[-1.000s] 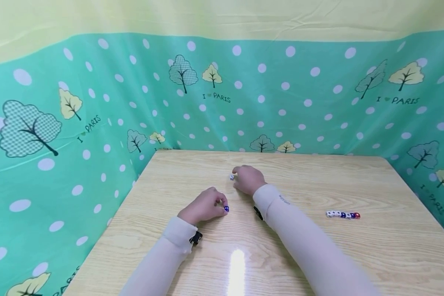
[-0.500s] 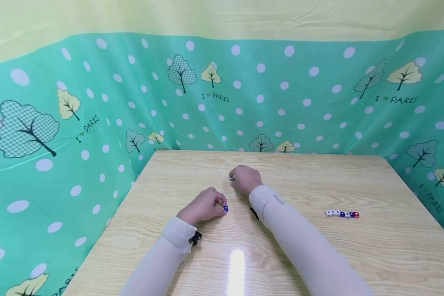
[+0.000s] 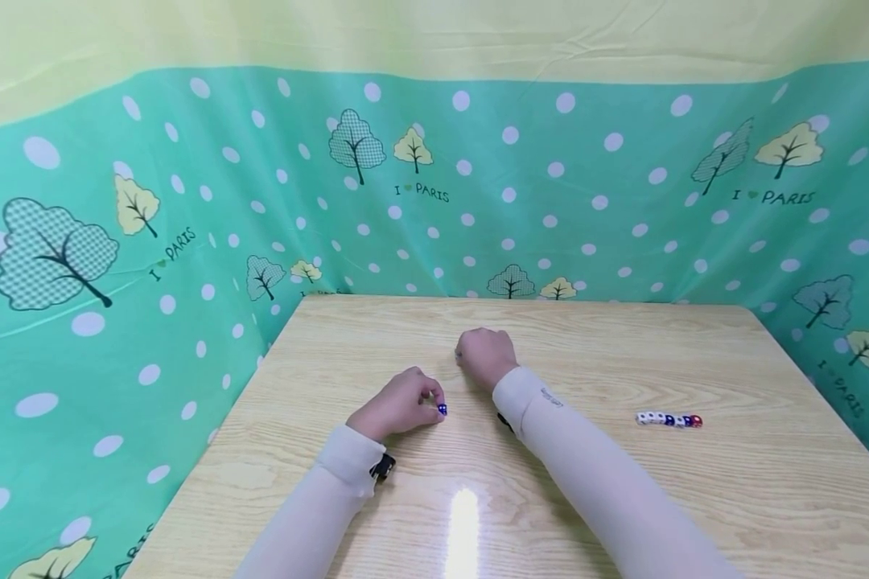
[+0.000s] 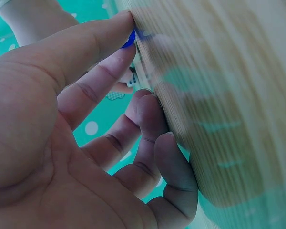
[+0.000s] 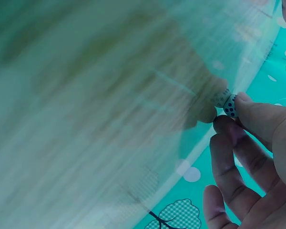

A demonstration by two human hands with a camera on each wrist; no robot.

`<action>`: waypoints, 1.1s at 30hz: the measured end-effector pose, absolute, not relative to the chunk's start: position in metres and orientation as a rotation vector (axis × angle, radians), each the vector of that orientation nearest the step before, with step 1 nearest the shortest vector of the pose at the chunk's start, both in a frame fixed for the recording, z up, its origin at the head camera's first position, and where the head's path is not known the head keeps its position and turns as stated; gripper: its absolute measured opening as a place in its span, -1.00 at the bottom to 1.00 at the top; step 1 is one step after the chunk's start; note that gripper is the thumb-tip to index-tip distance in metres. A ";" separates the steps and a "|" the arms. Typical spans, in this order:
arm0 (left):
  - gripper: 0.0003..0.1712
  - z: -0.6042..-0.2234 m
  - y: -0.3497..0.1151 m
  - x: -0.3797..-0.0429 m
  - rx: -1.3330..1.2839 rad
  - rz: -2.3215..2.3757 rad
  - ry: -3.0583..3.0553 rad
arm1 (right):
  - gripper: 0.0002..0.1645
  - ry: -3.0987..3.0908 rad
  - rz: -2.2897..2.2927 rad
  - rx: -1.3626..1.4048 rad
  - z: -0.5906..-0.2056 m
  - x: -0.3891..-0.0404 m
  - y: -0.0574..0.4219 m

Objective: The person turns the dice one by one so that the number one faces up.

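Observation:
In the head view my left hand (image 3: 401,404) pinches a blue die (image 3: 442,409) on the table between thumb and forefinger. The left wrist view shows only a blue edge of that die (image 4: 128,40) between the fingertips, close to the wood. Farther back on the table is my right hand (image 3: 487,357), gripping a white die with dark pips (image 5: 230,106) between thumb and fingers. From the head camera the fingers hide most of this white die. Its reflection shows in the glossy tabletop in the right wrist view.
To the right on the wooden table (image 3: 586,498) lies a row of several dice (image 3: 669,420), white and blue, with a red one at its right end. A green dotted curtain (image 3: 478,185) encloses the table at the back and sides.
My right hand has closed its fingers on the white die and drawn slightly toward me, covering the die more. My left hand and the dice row stay where they were.

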State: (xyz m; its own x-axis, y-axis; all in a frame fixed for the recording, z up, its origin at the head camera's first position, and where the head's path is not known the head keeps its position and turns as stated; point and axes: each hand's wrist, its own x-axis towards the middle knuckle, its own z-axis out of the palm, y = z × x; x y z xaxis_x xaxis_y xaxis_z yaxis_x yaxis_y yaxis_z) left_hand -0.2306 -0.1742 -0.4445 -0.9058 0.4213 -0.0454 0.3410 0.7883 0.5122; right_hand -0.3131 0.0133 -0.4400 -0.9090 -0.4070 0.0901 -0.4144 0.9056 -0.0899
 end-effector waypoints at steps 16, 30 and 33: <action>-0.85 -0.448 -0.175 -0.232 0.570 0.760 2.816 | -0.67 -2.940 0.179 0.717 -0.440 -0.288 0.046; -0.85 -0.454 -0.177 -0.235 0.576 0.774 2.812 | -0.92 -2.883 0.362 0.848 -0.443 -0.242 0.092; -0.85 -0.454 -0.177 -0.234 0.586 0.781 2.812 | -0.90 -2.901 0.388 0.871 -0.441 -0.232 0.101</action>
